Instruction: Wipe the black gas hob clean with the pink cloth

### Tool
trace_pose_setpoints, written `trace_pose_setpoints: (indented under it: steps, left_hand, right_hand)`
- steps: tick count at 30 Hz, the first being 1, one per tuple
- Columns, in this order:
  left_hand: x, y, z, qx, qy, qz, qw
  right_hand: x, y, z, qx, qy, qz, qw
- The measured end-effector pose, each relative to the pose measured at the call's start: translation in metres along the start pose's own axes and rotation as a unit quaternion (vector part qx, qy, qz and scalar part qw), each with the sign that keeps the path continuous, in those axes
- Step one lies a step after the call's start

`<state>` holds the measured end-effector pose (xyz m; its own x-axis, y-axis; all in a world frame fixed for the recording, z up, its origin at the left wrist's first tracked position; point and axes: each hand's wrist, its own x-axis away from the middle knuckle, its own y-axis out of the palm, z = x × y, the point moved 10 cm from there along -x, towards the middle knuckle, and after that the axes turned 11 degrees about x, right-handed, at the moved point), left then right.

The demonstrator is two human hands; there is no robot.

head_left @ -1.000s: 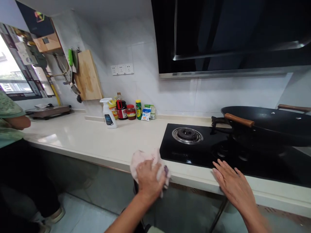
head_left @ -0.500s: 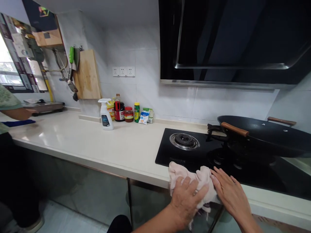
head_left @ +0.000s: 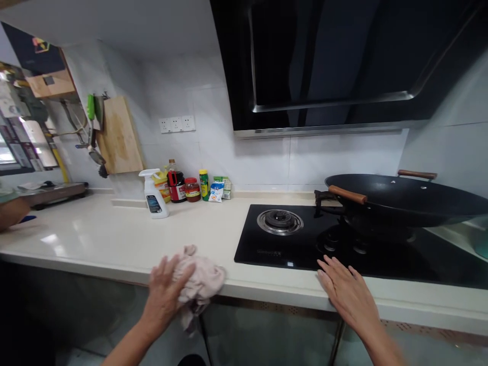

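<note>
A crumpled pale pink cloth [head_left: 202, 279] lies over the front edge of the white countertop [head_left: 114, 223], one end hanging down. My left hand [head_left: 162, 290] grips its left side, thumb across the top. Farther right, my right hand [head_left: 345, 290] rests flat at the front rim of the black gas stove [head_left: 293, 254], fingers outstretched and holding nothing. The stove's left burner [head_left: 280, 221] is bare.
A black wok [head_left: 400, 201] with wooden handles sits on the stove's right side, under the range hood [head_left: 324, 61]. A white spray bottle [head_left: 154, 195], a red-lidded jar [head_left: 192, 190] and other condiments stand by the wall. Another person's arm [head_left: 13, 212] shows far left.
My left hand has carried the cloth leftward along the counter edge, away from the stove. My right hand stays by the stove's front, now apart from the cloth. The view has shifted slightly.
</note>
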<state>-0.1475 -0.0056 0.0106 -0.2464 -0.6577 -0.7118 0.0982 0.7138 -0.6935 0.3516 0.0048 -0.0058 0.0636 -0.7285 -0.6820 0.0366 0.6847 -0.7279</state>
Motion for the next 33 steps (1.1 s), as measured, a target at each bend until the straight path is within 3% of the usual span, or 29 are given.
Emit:
trace_pose_setpoints:
  steps: [2, 4, 7, 10, 13, 18, 26, 29, 33]
  left_hand:
    - [-0.001, -0.006, -0.036, -0.023, -0.028, -0.029, 0.999]
    - [-0.005, -0.008, -0.052, -0.027, -0.022, -0.068, 0.997]
    - [-0.013, -0.012, -0.053, -0.045, -0.016, -0.082, 0.996]
    - [-0.018, -0.014, -0.028, -0.058, 0.003, -0.066, 0.996]
    - [-0.022, -0.011, 0.021, -0.04, 0.044, -0.049, 0.997]
    - [-0.034, -0.001, 0.131, 0.017, 0.069, -0.013, 0.997]
    - [-0.062, 0.028, 0.314, 0.17, 0.154, -0.093, 0.969]
    - [-0.074, 0.03, 0.359, 0.2, 0.192, -0.121, 0.953]
    - [-0.088, 0.025, 0.382, 0.212, 0.218, -0.133, 0.943]
  right_hand:
    - [-0.001, -0.002, -0.002, -0.002, -0.001, -0.002, 1.0]
    - [-0.002, -0.004, -0.002, -0.003, 0.001, -0.005, 1.0]
    - [-0.002, -0.007, -0.002, -0.009, 0.012, -0.002, 1.0]
    - [-0.003, -0.01, -0.003, -0.018, 0.018, 0.013, 1.0]
    - [-0.003, -0.013, -0.005, -0.017, 0.019, 0.027, 0.999]
    - [-0.004, -0.019, -0.004, -0.018, 0.021, 0.037, 0.999]
    - [-0.003, -0.009, 0.001, -0.068, 0.026, 0.016, 0.997]
    - [-0.003, -0.01, 0.018, -0.177, 0.058, 0.006, 0.982]
    - [0.01, -0.037, 0.047, -0.328, 0.155, 0.066, 0.929]
